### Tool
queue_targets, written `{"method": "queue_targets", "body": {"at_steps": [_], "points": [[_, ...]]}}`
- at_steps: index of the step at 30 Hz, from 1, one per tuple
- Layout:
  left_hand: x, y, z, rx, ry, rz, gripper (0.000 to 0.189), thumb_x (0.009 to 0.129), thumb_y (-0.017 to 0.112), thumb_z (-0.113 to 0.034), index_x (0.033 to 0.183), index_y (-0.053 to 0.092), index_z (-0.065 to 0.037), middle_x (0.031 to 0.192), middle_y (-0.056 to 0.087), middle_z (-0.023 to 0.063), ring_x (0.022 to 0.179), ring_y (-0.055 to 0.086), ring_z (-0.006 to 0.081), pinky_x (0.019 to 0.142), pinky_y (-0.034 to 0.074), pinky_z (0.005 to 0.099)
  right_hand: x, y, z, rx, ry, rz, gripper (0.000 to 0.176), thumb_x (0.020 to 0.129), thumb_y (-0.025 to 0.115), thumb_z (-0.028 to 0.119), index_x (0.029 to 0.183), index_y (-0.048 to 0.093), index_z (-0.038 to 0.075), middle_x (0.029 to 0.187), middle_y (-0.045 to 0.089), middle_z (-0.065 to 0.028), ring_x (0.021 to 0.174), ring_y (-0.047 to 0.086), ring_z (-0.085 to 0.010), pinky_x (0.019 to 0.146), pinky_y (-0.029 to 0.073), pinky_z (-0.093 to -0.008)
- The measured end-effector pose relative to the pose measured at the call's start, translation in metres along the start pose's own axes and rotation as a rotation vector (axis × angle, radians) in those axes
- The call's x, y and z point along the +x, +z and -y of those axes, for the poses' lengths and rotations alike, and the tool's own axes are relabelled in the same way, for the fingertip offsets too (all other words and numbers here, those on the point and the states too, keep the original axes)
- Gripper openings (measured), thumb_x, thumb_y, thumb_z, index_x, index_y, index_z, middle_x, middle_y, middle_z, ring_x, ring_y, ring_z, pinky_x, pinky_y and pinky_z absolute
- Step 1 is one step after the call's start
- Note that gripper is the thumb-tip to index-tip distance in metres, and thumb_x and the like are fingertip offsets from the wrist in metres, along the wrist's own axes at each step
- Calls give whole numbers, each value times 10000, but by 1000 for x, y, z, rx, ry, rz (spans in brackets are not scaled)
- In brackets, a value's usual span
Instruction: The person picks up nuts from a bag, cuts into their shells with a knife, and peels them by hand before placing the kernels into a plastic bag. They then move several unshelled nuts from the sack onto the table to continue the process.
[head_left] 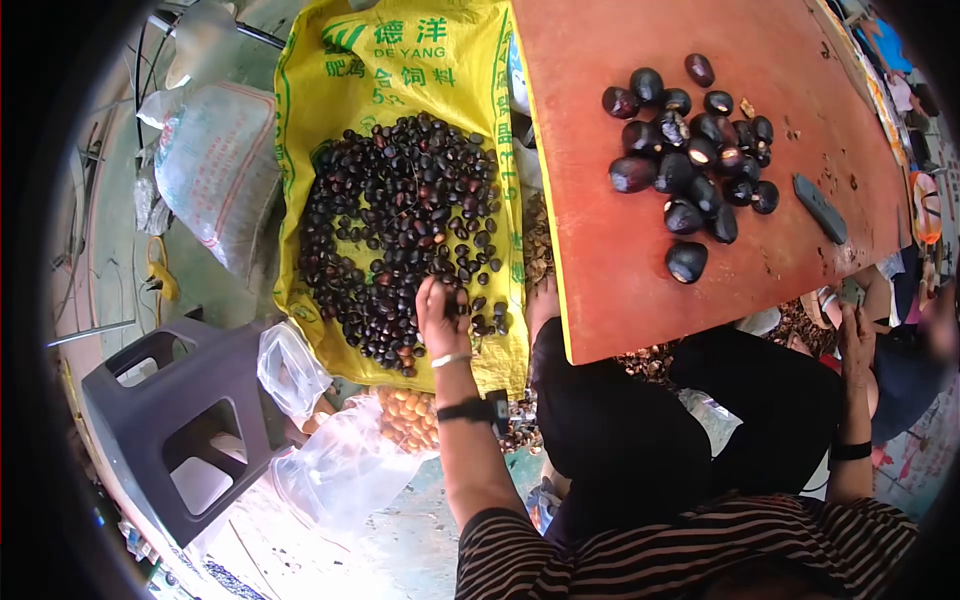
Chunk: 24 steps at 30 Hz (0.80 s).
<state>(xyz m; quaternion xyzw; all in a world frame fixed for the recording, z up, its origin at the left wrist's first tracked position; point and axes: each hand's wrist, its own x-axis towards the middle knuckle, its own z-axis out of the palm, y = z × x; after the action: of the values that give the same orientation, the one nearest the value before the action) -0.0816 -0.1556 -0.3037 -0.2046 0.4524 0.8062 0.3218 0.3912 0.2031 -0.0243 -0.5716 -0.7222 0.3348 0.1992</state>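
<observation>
Many dark, glossy nuts [385, 190] are spread over a yellow printed sack [400, 90]. At the heap's lower right edge is my left hand [441, 320], its fingers curled around dark nuts; how many is hidden. An orange-red board [640, 300] carries a smaller group of the same nuts [675, 173], some with pale spots, and a dark, narrow object [820, 209] at its right. My right hand [856, 338] is beyond the board's lower right edge, fingers extended, with nothing visible in it.
A grey plastic stool [190, 400] stands at left, below a full white sack [220, 170]. Clear plastic bags [345, 470] lie near some orange-brown nuts [408, 418]. Shell pieces [650, 362] lie beneath the board. Another person [915, 375] is partly visible at far right.
</observation>
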Motion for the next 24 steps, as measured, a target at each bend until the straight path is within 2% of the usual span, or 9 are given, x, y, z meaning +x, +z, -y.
{"method": "queue_targets", "body": {"at_steps": [3,7,10,12,14,16,18,21,24], "points": [[-37,-18,-24,-613,-113,337,291,966,467,-349,1170,522,-149,963,520,73,861,510,202,393,420,177,0,0,0,47,-10,10,145,955,544,179,993,604,54,663,399,104,538,311,16,463,215,-162],[-63,-4,-57,-662,5,645,306,954,492,-356,1186,533,-160,1200,516,112,1090,510,293,547,533,270,-3,3,4,24,-13,6,178,943,567,200,980,619,33,675,421,94,550,337,7,468,240,-166],[-80,27,-88,-658,59,649,309,945,519,-342,1215,552,-197,1164,497,86,1047,473,244,539,506,242,-8,11,18,-17,-73,-22,195,940,573,217,978,626,34,678,431,92,553,348,8,474,256,-164],[-89,52,-110,-639,155,704,296,944,538,-217,1240,530,-197,1081,446,85,924,430,193,484,478,203,-10,12,22,-43,-84,-40,199,941,571,227,974,627,39,681,442,89,558,363,8,482,276,-168],[-102,83,-135,-534,216,685,324,939,538,-166,1261,503,-190,1077,431,89,912,413,187,457,466,185,-13,13,30,-11,-89,-21,193,945,561,223,957,627,42,676,439,90,563,365,4,490,284,-173],[-123,126,-158,-402,297,625,377,897,607,-150,1252,485,-174,1006,531,78,875,498,187,426,441,163,-11,12,23,-90,-187,-73,187,945,558,216,934,620,40,668,431,90,566,359,-1,490,288,-180],[-146,170,-173,30,424,316,382,874,628,-124,1233,497,-126,940,563,50,789,554,135,407,397,159,-12,13,27,-34,-124,-62,183,943,561,214,913,611,41,666,425,87,567,354,-6,492,287,-180],[-159,221,-177,342,555,238,303,856,626,-83,1152,560,-73,878,579,16,731,573,75,389,363,158,-14,16,36,-3,-127,-64,184,941,565,219,900,603,44,667,431,82,569,366,-5,497,298,-179],[-146,246,-160,481,757,379,274,823,681,-34,1083,596,-44,863,576,-6,748,545,84,622,461,201,-18,18,46,53,-107,-59,187,939,568,219,907,608,38,676,446,76,581,390,-7,510,319,-177]]}}
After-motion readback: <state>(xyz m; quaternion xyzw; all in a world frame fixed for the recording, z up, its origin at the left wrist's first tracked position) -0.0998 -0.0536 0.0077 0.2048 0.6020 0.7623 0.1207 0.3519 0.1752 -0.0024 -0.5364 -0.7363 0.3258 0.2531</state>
